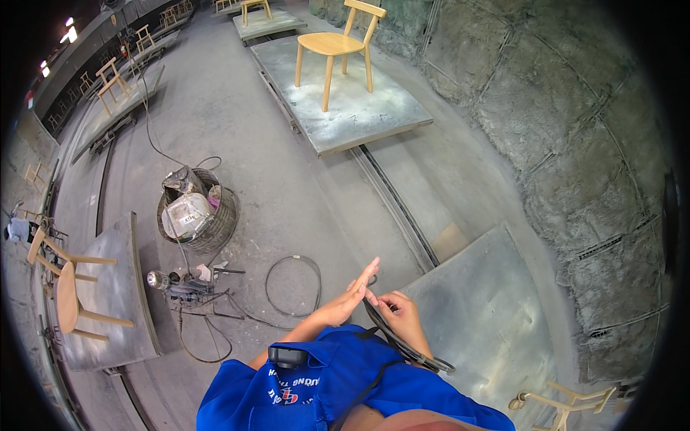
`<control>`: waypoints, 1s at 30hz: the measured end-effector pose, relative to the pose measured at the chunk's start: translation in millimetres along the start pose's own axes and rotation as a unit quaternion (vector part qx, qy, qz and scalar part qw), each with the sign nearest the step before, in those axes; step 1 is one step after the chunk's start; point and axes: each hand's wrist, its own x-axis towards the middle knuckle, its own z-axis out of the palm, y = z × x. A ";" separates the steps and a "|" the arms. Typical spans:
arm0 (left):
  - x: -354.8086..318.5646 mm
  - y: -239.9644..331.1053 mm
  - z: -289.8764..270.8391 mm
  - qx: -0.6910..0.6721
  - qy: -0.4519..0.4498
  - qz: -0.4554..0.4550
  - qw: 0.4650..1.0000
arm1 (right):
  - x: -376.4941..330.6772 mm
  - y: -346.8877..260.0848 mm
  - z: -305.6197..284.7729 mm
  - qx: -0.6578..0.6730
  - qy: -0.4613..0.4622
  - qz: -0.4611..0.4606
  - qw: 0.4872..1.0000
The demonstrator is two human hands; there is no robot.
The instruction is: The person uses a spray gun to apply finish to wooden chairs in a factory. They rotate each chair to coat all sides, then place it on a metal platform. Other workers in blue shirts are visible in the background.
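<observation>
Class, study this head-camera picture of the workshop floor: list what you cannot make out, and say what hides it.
- Head view: how the right hand grips the black hose; its fingers cover that spot.
- The hose's near end, hidden behind the blue shirt.
- Contents of the wire basket: too small and jumbled.
- The chair at the lower right: cut off by the edge.
- The left hand looks flat and open.

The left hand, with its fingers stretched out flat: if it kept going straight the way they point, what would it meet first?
The left hand points up and to the right. Nothing stands close along that line; the bare concrete floor and the floor rail lie below it. Far beyond stands the wooden chair on its grey platform, though depth is hard to judge.
</observation>
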 end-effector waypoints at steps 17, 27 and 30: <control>13.5 -7.3 1.1 -0.039 0.009 0.060 0.997 | 7.4 -5.3 -6.7 0.092 -0.010 0.022 0.995; 16.2 6.9 3.2 -0.025 -0.020 0.041 0.999 | 4.8 -10.2 -3.2 0.005 -0.034 -0.020 0.999; 18.2 6.9 6.4 -0.023 -0.023 0.063 0.997 | 5.5 -4.3 -0.5 -0.022 0.018 -0.046 0.999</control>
